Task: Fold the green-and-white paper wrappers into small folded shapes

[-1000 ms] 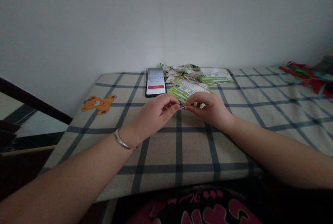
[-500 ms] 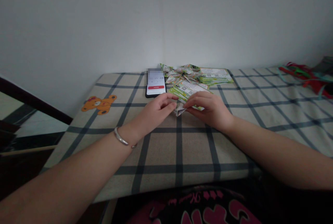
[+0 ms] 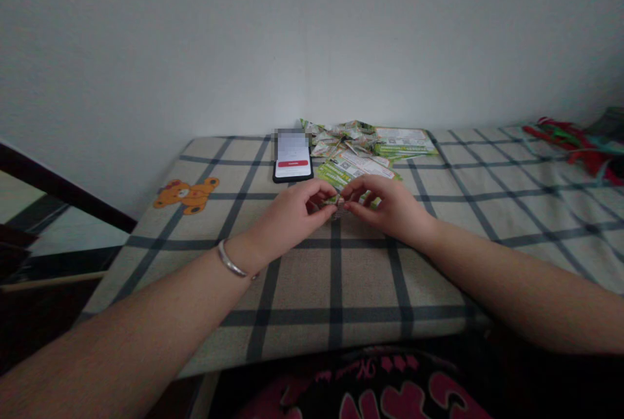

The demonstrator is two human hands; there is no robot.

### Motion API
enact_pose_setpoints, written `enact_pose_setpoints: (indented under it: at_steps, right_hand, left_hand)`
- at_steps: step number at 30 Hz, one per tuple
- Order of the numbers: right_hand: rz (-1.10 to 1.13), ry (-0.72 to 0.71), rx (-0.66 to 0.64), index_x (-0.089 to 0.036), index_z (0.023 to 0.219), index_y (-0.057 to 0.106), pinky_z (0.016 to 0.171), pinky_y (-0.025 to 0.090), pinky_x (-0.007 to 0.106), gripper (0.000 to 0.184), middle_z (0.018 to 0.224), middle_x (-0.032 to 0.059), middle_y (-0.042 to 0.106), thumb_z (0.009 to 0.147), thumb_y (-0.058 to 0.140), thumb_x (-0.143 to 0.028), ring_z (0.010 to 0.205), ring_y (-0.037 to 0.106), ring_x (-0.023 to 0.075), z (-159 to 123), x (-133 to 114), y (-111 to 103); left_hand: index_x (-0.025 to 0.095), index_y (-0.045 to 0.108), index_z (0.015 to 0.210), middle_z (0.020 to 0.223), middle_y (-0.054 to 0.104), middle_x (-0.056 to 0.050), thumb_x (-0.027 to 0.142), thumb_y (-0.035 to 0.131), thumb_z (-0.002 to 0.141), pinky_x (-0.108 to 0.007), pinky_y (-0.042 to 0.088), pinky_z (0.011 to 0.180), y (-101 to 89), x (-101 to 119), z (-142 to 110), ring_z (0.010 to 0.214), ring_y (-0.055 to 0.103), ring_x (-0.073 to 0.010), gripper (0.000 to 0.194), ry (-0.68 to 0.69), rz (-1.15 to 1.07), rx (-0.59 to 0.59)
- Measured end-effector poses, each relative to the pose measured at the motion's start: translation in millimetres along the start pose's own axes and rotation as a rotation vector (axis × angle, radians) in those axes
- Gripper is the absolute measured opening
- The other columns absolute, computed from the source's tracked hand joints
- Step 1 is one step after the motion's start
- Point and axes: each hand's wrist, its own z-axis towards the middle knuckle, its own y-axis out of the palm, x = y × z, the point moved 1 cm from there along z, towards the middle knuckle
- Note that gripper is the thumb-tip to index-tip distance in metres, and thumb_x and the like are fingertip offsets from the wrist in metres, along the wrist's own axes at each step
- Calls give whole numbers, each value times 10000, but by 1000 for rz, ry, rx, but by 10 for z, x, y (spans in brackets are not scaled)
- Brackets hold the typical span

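Between my fingertips is a small folded piece of printed paper (image 3: 338, 208), mostly covered by the fingers. My left hand (image 3: 299, 211) pinches it from the left, thumb against forefinger, with a silver bangle (image 3: 231, 259) on that wrist. From the right, my right hand (image 3: 387, 204) pinches the same piece, its fingers curled. Just beyond the hands lie flat green-and-white printed leaflets (image 3: 346, 167), partly hidden by my right hand. Behind them sits a heap of folded paper pieces (image 3: 344, 135) with the same print.
A phone (image 3: 293, 164) with a lit screen lies left of the paper heap. More leaflets (image 3: 407, 141) lie at the back by the wall. An orange bear cutout (image 3: 186, 196) is on the checked tablecloth (image 3: 302, 282) at left. Red and green straps (image 3: 575, 146) lie far right.
My two hands have come closer together around the folded paper. The left fingers have curled in and down, so less of the piece shows.
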Motion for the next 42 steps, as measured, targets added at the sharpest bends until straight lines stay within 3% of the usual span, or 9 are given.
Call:
enact_pose_setpoints:
  at_steps: [5,14,26,42]
  right_hand:
    - [47,33,19,-187,864,659,571,483,223,76,788,8,668,825,651,-251,690,617,108,8,30,41]
    - [13,-72,2,-188,859,635,619,492,238,39,829,10,657,829,610,-190,720,596,103,-14,-68,28]
    - [-89,-125,-23,-198,831,609,685,459,261,55,816,-1,643,792,605,-159,757,577,119,-14,-109,25]
    - [-123,-143,-68,-188,840,601,711,465,288,77,884,43,627,799,552,-145,818,575,149,-27,-137,-14]
  left_hand:
    - [191,624,931,888,646,8,162,658,833,-251,495,697,-12,55,-12,770,606,-109,108,105,117,18]
    - [177,610,816,861,613,12,139,675,834,-254,464,743,-30,62,-1,826,579,-116,77,242,202,27]
    - [181,569,775,843,592,13,76,623,811,-264,457,746,-23,117,-7,819,564,-126,124,290,203,-14]
    - [178,603,766,841,614,1,125,605,863,-276,452,787,-93,65,18,857,575,-131,110,357,186,-56]
